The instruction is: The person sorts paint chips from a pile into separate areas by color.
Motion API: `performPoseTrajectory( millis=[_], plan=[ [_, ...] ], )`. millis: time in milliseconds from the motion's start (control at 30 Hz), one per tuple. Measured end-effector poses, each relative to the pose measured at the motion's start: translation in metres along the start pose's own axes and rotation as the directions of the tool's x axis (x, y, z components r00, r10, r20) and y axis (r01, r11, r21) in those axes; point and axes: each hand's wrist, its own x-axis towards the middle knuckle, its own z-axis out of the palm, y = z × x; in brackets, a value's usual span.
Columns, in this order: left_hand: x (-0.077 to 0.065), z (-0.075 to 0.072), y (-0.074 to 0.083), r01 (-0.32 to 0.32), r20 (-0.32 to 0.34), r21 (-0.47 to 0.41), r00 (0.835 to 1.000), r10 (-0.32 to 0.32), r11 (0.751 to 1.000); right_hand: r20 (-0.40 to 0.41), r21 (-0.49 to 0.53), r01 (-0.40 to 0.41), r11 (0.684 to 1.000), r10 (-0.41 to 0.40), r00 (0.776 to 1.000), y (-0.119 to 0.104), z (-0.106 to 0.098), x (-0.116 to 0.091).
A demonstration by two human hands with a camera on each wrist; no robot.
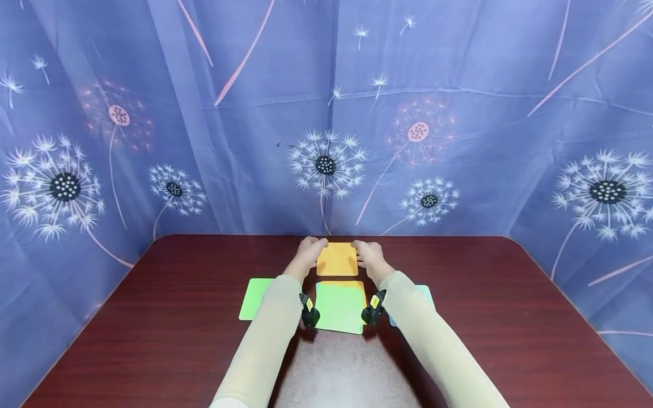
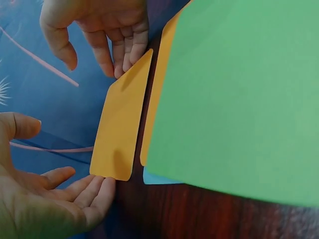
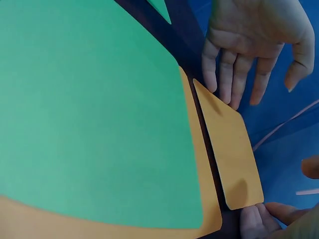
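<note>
A square orange card (image 1: 337,259) lies near the far edge of the table between both hands. My left hand (image 1: 309,253) touches its left edge with extended fingertips, the thumb held apart from the card in the left wrist view. At the opposite edge are the fingertips of my right hand (image 1: 371,256), fingers fairly straight. Just nearer to me is a stack with a green card (image 1: 339,306) on top. An orange card (image 3: 212,214) sticks out from under the green one, and a blue corner (image 2: 158,177) shows at the stack's left side.
Left of the stack lies another green card (image 1: 255,299), partly covered by the left sleeve. A light blue card (image 1: 425,294) shows beyond the right sleeve. The dark red wooden table (image 1: 168,317) meets a blue dandelion-print curtain (image 1: 245,170) behind.
</note>
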Motion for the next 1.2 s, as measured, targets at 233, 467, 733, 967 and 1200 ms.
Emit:
performPoseTrajectory(
  millis=[233,467,733,967,1200],
  plan=[
    [-0.006,0.001,-0.001,-0.007,-0.034,0.015,0.999,0.008,1.0,-0.003,-0.016,0.017,1.0,-0.017,1.0,0.002,0.002,-0.007],
    [-0.013,0.001,-0.003,-0.015,-0.066,0.099,0.998,0.022,0.995,0.011,-0.018,0.013,1.0,-0.012,1.0,0.006,-0.002,-0.013],
    [-0.023,-0.002,0.004,-0.04,-0.089,0.186,0.994,0.057,0.982,0.014,-0.027,0.004,1.0,-0.004,1.0,0.006,-0.015,-0.017],
    [-0.039,-0.007,0.012,-0.062,-0.086,0.236,0.993,0.084,0.97,0.048,-0.096,0.0,0.995,0.004,0.999,0.001,-0.025,-0.034],
    [-0.059,-0.013,0.012,-0.044,-0.029,0.219,0.998,0.051,0.975,0.117,-0.112,0.024,0.993,-0.011,0.993,-0.008,-0.03,-0.059]
  ],
)
